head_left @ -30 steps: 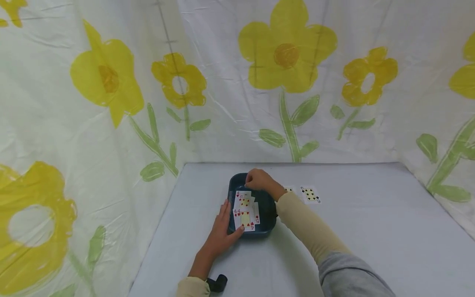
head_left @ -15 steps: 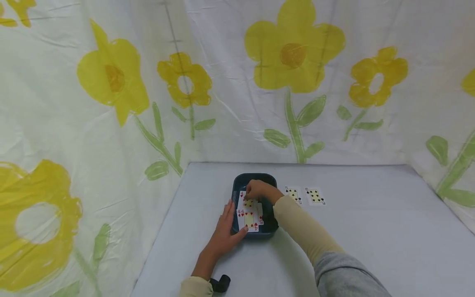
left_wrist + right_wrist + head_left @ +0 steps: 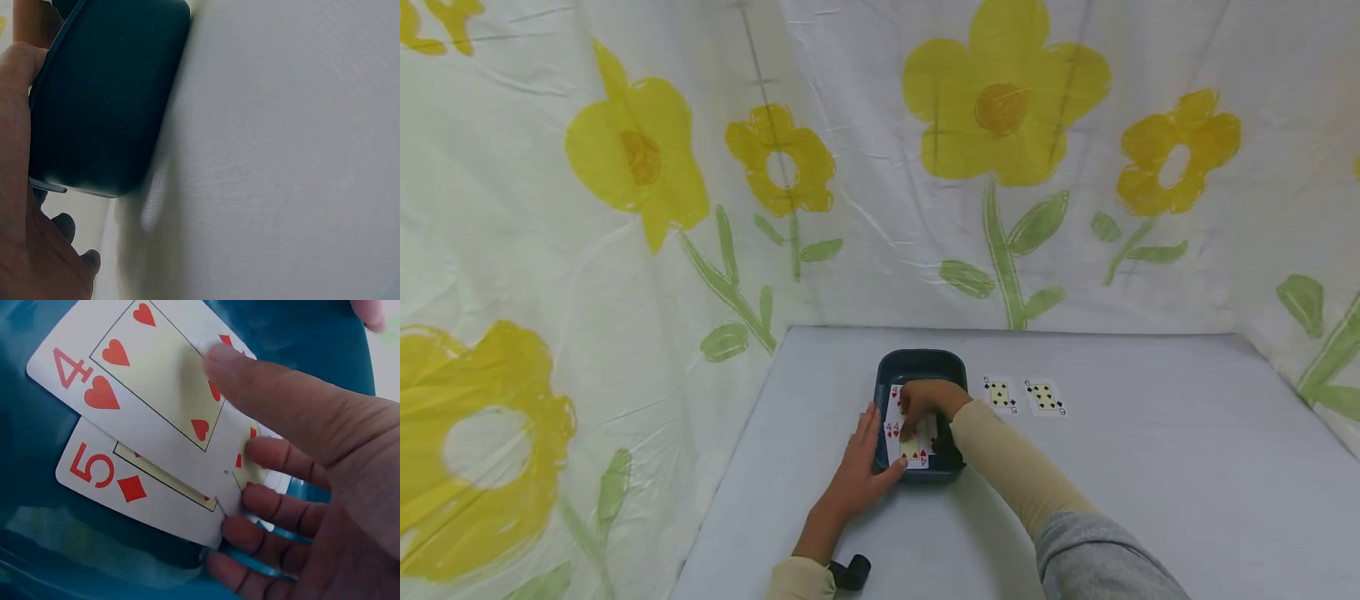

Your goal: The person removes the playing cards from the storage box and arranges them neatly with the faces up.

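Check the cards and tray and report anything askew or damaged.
The cards in the tray look untidy: the four of hearts partly covers the five of diamonds at an angle. No damage shows, though the right hand hides part of them.

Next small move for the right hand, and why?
Probably pinch the white four-of-hearts card with the right hand: its thumb extends over that card, which partly covers the white five-of-diamonds card in the dark teal rectangular tray.

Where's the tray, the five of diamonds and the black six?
Tray (image 3: 921, 361), head view: far wall.
Five of diamonds (image 3: 132, 489), right wrist view: corner diamond.
Black six (image 3: 1045, 398), head view: face middle.
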The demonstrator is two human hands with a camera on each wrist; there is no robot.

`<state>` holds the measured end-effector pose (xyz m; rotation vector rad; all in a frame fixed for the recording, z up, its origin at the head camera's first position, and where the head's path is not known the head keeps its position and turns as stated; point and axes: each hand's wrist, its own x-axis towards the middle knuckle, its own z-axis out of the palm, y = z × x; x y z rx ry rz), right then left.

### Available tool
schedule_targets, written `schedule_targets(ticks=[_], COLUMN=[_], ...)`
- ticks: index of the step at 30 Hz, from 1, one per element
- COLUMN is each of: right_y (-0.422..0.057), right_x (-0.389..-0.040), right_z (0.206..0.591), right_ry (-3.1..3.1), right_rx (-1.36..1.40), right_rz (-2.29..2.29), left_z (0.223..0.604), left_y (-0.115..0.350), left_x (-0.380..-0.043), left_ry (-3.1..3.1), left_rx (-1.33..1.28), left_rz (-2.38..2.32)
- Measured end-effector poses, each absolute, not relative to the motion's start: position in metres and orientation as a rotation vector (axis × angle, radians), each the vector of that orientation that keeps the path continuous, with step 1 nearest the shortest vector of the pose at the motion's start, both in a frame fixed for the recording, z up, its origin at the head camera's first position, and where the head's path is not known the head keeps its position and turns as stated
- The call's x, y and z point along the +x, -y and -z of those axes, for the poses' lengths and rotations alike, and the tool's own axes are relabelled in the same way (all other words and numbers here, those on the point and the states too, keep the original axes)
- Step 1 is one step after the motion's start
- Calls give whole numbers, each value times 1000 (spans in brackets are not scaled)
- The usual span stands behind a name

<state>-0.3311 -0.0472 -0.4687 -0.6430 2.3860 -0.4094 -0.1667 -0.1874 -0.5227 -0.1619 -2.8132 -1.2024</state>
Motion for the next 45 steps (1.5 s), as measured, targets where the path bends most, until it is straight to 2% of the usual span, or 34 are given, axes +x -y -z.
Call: schedule_targets(ticks=[13, 45], right_y=[57, 53], right_x=[-312, -312], right_z=[466, 467], right_ry=[-2500, -2590], right_rx=[-763, -714], right_rz=[64, 401], left_z=[524, 526], left_y=[187, 190], left_x=[-165, -166], left_ry=[2781, 2771], left_rx=[-179, -216], left_rz=[1258, 1243])
